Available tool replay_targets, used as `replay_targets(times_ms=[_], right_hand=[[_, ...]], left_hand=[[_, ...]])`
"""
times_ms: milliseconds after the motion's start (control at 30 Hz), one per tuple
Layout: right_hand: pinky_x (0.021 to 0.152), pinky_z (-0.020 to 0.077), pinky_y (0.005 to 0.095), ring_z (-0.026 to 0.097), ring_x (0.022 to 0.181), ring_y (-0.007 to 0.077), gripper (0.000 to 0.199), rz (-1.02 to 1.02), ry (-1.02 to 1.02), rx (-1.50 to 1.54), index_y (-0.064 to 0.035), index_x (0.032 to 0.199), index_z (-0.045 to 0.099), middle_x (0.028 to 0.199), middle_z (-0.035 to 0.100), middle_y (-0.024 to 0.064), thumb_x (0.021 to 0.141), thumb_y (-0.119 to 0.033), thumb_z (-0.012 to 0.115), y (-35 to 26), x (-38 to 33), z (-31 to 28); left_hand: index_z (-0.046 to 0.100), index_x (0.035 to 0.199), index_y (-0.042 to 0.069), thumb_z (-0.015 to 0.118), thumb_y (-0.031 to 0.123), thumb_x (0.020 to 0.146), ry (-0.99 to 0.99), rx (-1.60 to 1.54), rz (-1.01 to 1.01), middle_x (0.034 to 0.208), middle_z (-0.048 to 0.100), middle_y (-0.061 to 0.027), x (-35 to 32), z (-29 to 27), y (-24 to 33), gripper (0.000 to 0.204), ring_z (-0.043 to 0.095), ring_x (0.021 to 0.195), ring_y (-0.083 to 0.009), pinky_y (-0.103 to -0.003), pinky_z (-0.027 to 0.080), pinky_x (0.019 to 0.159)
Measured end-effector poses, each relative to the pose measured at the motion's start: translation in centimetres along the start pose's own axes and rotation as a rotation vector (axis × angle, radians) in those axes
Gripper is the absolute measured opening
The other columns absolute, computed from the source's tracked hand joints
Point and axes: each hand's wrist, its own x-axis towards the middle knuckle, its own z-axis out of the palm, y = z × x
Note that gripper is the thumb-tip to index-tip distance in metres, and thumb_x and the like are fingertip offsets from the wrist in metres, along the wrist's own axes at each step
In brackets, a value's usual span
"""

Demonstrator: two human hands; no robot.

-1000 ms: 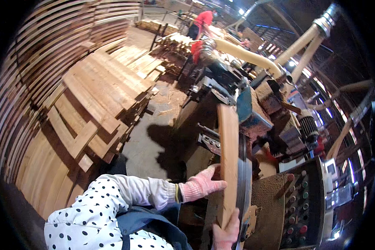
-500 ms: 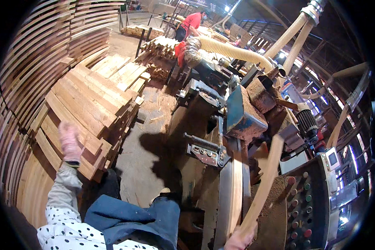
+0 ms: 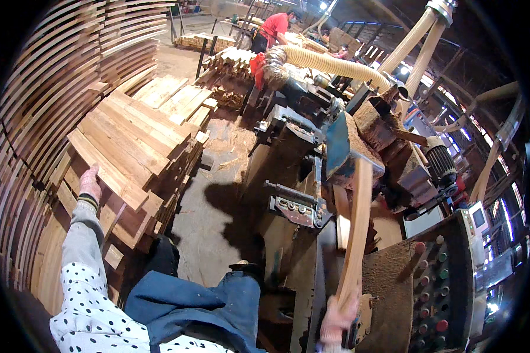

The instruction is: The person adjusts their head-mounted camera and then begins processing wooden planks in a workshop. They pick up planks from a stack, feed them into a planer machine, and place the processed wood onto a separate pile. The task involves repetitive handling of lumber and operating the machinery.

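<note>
Well forward, straight-armed, left hand (image 3: 90, 185) at a plank (image 3: 108, 169)

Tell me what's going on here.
A person stands at a woodworking machine. Their right hand holds a long wooden strip near its lower end, while the left hand touches the edge of a board on the pile to the left. Farther back, a co-worker in red bends forward.
</note>
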Motion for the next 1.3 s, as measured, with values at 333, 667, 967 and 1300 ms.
replay_targets(times_ms=[333,667,967,1300], right_hand=[[0.104,0.0509,0.0497,0.06,0.12,0.046,0.057,-0.224,-0.278,-0.525,-0.0021,0.136,0.064,0.128,0.066,0.0268,0.086,-0.027,0.077,3.8,-13.9,-12.9],[0.085,0.0523,0.0487,0.065,0.092,0.0415,0.024,-0.365,-0.084,-0.171,-0.0006,0.106,0.071,0.098,0.069,0.0214,0.083,-0.009,0.068,3.2,7.7,2.8],[0.107,0.047,0.0486,0.06,0.123,0.0404,0.064,-0.756,-0.41,0.173,-0.0034,0.134,0.063,0.133,0.063,0.0229,0.079,-0.028,0.084,-18.8,6.3,6.7],[0.094,0.0533,0.0482,0.066,0.107,0.0401,0.1,-0.211,-0.238,0.076,-0.0009,0.15,0.047,0.117,0.067,0.0209,0.061,-0.018,0.091,-10.6,-3.0,-0.8]], left_hand=[[0.062,0.129,-0.001,0.069,0.026,0.098,-0.04,-0.083,0.015,0.124,0.066,-0.0158,4.6,4.5,-3.8,0.042,0.065,0.108,-0.03,-0.047,0.056,0.094],[0.062,0.136,0.0,0.079,0.027,0.091,-0.201,-0.123,-0.136,0.126,0.068,-0.0127,-9.2,11.4,0.7,0.055,0.067,0.114,-0.0286,-0.043,0.055,0.101],[0.07,0.108,0.0,0.085,0.023,0.088,-0.296,0.126,-0.052,0.096,0.071,-0.004,-28.7,18.7,-7.5,0.034,0.064,0.082,-0.0153,-0.034,0.056,0.077],[0.057,0.132,0.001,0.079,0.034,0.09,-1.307,0.262,-0.254,0.123,0.067,-0.0148,-47.1,29.5,-7.2,0.058,0.063,0.112,-0.0236,-0.039,0.052,0.099]])
